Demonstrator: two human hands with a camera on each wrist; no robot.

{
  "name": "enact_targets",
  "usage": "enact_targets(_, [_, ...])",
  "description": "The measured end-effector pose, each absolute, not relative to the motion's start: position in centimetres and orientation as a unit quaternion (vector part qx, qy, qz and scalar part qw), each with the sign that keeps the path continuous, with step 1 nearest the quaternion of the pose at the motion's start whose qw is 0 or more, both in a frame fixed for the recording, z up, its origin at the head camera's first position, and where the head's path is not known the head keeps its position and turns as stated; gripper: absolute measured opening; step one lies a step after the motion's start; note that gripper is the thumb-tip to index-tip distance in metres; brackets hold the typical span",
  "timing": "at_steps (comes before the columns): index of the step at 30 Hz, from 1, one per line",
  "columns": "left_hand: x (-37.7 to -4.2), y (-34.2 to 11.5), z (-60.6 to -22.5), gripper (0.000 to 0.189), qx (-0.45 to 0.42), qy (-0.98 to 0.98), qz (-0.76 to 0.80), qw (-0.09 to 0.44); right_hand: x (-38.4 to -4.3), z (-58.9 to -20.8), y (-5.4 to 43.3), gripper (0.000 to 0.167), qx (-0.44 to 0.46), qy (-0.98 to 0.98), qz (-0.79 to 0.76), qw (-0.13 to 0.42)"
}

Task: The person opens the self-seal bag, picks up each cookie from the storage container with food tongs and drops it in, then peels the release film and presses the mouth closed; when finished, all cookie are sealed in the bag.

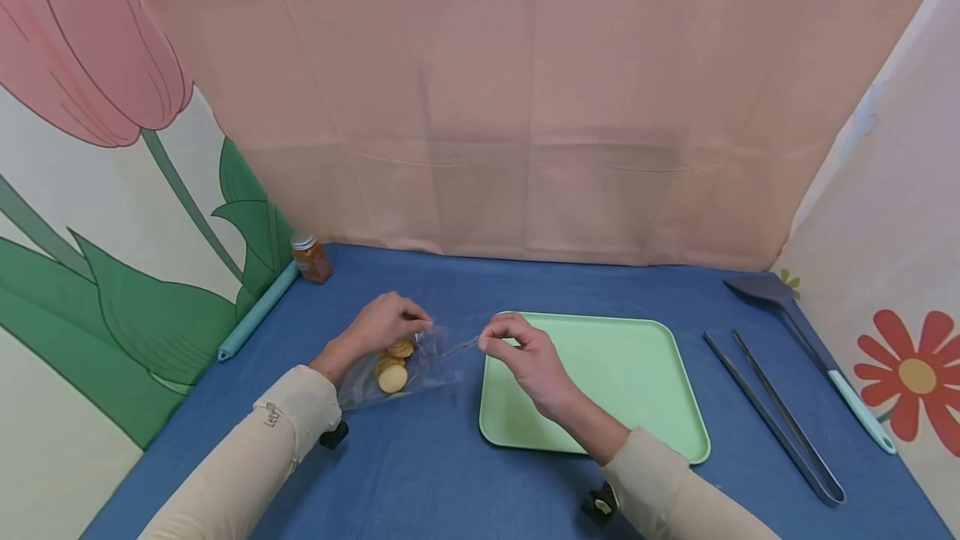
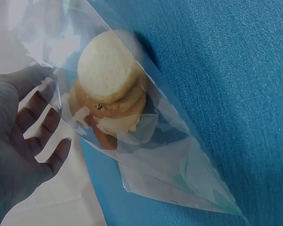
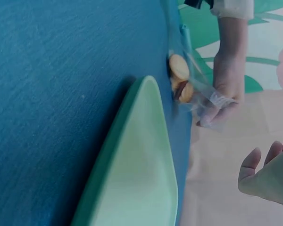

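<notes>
In the head view a clear plastic bag [image 1: 438, 369] lies left of the green tray, with several round, tan baked pieces [image 1: 392, 375] inside. My left hand [image 1: 386, 325] pinches the bag's upper edge between thumb and finger. The left wrist view shows the pieces [image 2: 108, 70] stacked under the shiny film, the other fingers loosely bent beside it. Over the tray's left edge, my right hand [image 1: 531, 361] pinches a thin clear plastic strip [image 1: 461, 347] that points toward the bag. Whether this strip is joined to the bag, I cannot tell.
The green tray [image 1: 600, 390] lies on the blue cloth [image 1: 420, 473]. To its right are metal tongs [image 1: 780, 415] and a dark spatula [image 1: 798, 332] with a pale handle. At the back left stand a spice jar [image 1: 312, 259] and a teal roll [image 1: 258, 311].
</notes>
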State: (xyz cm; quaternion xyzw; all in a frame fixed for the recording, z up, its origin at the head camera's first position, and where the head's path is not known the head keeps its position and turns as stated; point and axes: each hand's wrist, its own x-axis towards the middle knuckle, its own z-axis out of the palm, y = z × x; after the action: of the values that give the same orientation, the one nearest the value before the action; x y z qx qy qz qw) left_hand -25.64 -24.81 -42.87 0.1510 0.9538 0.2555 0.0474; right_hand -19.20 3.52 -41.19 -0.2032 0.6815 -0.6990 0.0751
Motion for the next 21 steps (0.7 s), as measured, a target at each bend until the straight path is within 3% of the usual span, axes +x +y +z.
enact_targets(9, [-25.4, -24.9, -42.8, 0.02, 0.142, 0.955, 0.255, 0.05, -18.4, -40.3, 4.1, 0.018, -0.202, 0.658, -0.721, 0.076])
enact_targets(15, [-25.4, -24.8, -42.7, 0.019, 0.135, 0.958, 0.25, 0.045, -18.0, -39.9, 4.6, 0.005, -0.204, 0.645, -0.732, 0.082])
enact_targets(21, [-25.4, -24.9, -42.8, 0.019, 0.136, 0.96, 0.24, 0.038, -17.2, -39.5, 5.2, 0.015, -0.204, 0.642, -0.733, 0.095])
